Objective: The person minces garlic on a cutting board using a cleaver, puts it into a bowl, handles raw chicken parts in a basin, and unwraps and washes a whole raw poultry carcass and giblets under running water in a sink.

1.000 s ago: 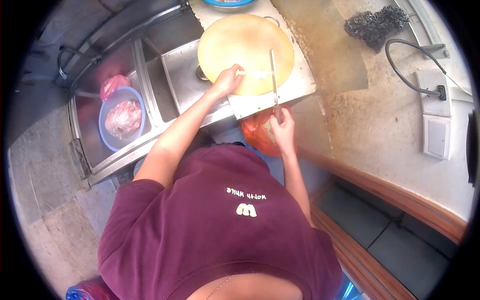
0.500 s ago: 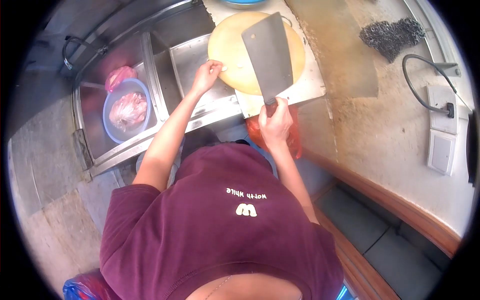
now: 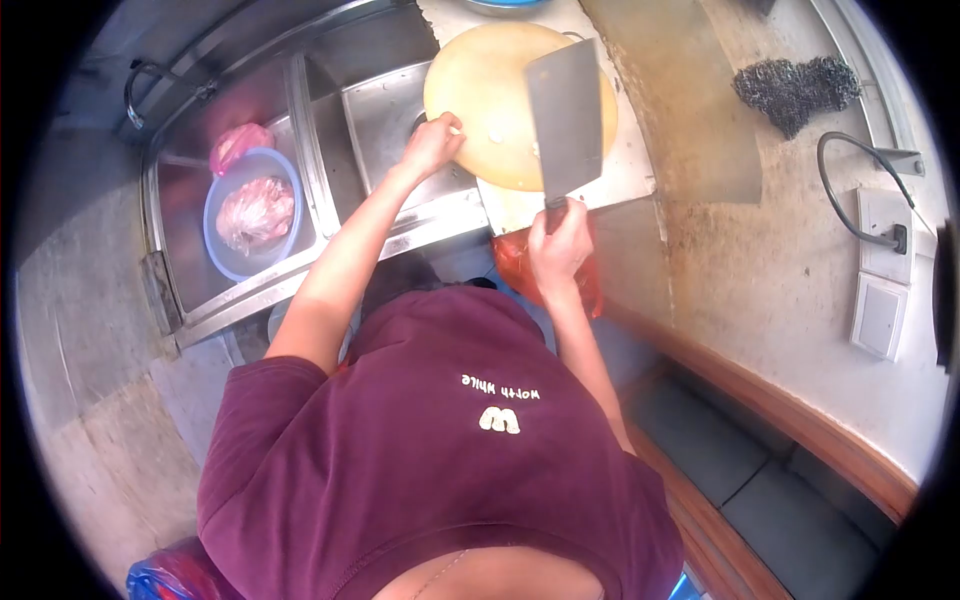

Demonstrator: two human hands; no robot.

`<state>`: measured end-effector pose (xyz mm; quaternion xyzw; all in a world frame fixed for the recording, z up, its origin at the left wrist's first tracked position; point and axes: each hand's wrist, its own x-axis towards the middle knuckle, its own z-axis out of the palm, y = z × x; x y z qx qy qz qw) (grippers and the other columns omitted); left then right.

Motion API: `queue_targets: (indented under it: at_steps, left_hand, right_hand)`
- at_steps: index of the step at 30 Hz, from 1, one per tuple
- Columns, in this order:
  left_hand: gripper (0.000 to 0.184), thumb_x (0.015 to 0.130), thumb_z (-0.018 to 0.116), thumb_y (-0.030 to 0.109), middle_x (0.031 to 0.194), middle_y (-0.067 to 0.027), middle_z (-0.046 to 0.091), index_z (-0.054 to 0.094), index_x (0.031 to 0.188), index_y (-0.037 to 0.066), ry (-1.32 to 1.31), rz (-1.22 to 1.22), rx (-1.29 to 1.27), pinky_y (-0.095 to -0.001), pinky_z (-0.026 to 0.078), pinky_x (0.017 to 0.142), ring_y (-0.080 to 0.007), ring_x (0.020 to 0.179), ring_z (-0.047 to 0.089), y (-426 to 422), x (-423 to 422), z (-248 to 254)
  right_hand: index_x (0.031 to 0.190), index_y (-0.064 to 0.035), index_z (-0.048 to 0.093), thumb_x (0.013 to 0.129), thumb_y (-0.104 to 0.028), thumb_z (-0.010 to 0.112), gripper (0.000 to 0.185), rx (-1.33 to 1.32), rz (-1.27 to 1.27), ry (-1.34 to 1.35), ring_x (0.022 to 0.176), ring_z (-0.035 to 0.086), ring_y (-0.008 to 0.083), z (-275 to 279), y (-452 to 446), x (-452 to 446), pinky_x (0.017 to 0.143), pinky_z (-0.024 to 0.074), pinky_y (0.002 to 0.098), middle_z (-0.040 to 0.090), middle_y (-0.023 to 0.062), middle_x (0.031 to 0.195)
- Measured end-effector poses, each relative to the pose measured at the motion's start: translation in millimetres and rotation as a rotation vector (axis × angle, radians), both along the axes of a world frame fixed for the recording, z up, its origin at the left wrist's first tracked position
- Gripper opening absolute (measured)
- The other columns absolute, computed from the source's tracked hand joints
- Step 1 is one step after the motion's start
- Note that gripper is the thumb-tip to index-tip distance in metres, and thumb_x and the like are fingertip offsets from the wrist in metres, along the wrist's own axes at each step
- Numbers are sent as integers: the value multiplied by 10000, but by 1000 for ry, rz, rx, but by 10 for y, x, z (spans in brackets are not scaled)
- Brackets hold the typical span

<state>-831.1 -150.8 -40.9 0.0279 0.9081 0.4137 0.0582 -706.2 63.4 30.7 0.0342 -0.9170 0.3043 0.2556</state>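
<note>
Stood at a steel sink point(image 3: 440, 222) with a stained pale desk point(image 3: 710, 275) on the right, edged in wood. Found a white slab point(image 3: 515, 208) between the two, with a round yellow cutting board point(image 3: 475, 80) lying on top, its left side out over a sink basin. Gripped a cleaver point(image 3: 567, 120) by its handle in the right hand point(image 3: 562, 245), fingers wrapped round just beyond the near edge of the board. Pointed the broad blade away from the body, over the right part of the board, with one flat side in full view. Could not tell, from above, between contact and a gap under the blade. Pinched a small pale piece point(image 3: 456, 129) between thumb and fingers of the left hand point(image 3: 430, 147), at the left edge of the board. Saw a white bit point(image 3: 497, 136) lying on the board, between the left hand and the blade. Had a red bag point(image 3: 515, 265) below the slab, partly behind the right hand. Noticed, in the left basin, a blue tub point(image 3: 245, 268) with a plastic bag point(image 3: 257, 213) of pinkish contents inside, and a pink bag point(image 3: 240, 146) just behind. Wore a purple shirt point(image 3: 400, 440).
</note>
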Motion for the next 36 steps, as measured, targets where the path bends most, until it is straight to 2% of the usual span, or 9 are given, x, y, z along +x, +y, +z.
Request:
queue_targets:
  at_steps: [5,8,11,15,22,25,30,34,36]
  left_hand:
    - [276,767,569,136,863,-188,643,562,1014,14,-16,-31,52,-378,484,781,-311,875,632,-167,-10,108]
    - [280,780,582,168,866,-172,638,568,1021,26,-36,-35,50,-360,476,787,-292,888,632,-232,8,100]
    - [277,791,591,187,878,-167,638,574,1018,30,-22,-33,27,-355,471,794,-283,896,631,-229,-26,48]
    - [281,803,589,200,903,-171,643,576,1013,14,-42,0,72,-357,470,803,-282,899,630,-228,-13,-8]
    - [307,809,594,237,904,-165,646,583,1004,0,-40,57,114,-352,470,804,-275,903,626,-222,-43,-41]
    - [310,823,583,249,902,-148,652,586,1004,-4,-40,69,132,-331,470,792,-223,872,629,-190,-41,-24]
    - [304,814,596,257,862,-146,657,606,960,-9,-74,75,163,-320,478,781,-227,844,637,-196,-16,-49]
    - [293,815,598,248,856,-142,657,609,950,-11,-87,113,232,-311,481,769,-210,830,637,-189,-16,-89]
    - [286,817,595,246,853,-139,657,612,941,-11,-86,123,284,-308,483,766,-206,825,637,-159,-20,-106]
  right_hand:
    - [974,-12,465,773,-188,626,312,414,-46,-740,709,613,355,-802,-125,143,616,498,423,568,167,786]
    - [923,-18,464,800,-217,594,268,391,-25,-691,700,622,375,-558,-132,130,625,502,443,594,186,769]
    - [935,-3,480,799,-206,574,263,245,136,-678,725,620,374,-304,64,65,648,494,457,601,212,760]
    - [972,-31,506,744,-140,582,264,-397,237,-711,755,596,392,-20,195,-59,655,443,470,604,209,745]
    - [973,-10,452,843,-144,521,199,485,46,-498,680,629,331,-317,-3,71,560,518,398,588,181,704]
    - [973,-16,462,863,-128,474,158,588,82,-643,683,638,311,-605,27,117,503,514,383,587,179,693]
    - [1012,4,490,752,-128,530,294,135,180,-767,801,589,415,-243,252,-3,700,474,455,601,248,789]
    - [999,-9,510,807,-59,538,200,-855,260,-850,493,475,71,12,341,2,431,382,194,531,2,725]
    - [999,-12,504,799,-54,538,207,-1023,316,-888,465,460,73,-33,350,16,409,359,202,527,10,708]
